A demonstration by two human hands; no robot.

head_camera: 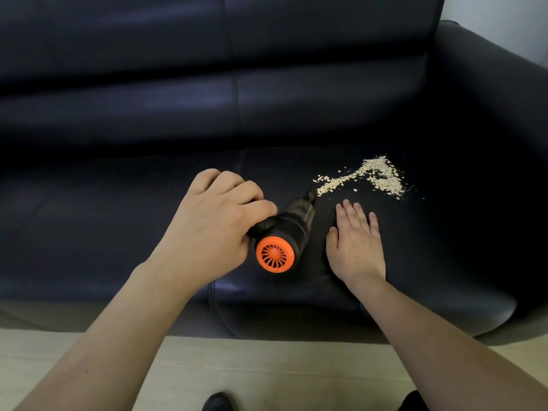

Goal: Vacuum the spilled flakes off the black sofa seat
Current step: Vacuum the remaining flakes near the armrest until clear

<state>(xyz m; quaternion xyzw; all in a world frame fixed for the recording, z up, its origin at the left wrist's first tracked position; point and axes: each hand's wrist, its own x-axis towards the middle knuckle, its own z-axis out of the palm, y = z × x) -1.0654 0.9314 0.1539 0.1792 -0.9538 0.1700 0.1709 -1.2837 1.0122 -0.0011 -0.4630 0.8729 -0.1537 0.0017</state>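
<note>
Head view looks down on a black leather sofa point(118, 226), whose seat point(430, 262) fills the middle of the frame, with the backrest point(207, 69) above it and a padded armrest point(498, 114) on the right. Below the seat's front edge runs a strip of pale floor point(267, 369), where two dark shoe tips point(218, 402) just show at the bottom border. On the seat, the left hand point(213, 229) has its fingers curled round the black handle of a small handheld vacuum point(284, 232); the vacuum's orange rear vent point(275, 254) faces the camera and its dark nozzle point(308, 200) points away and to the right, with the tip just beside the near end of the spill. The right hand point(355, 241) lies flat on the seat to the right of the vacuum, palm down, fingers straight and slightly spread, holding nothing. Beyond its fingertips, toward the back right of the seat, lie the pale spilled flakes point(373, 175), a thin trail that widens into a rough triangular patch, with a few loose specks scattered at its right edge.
</note>
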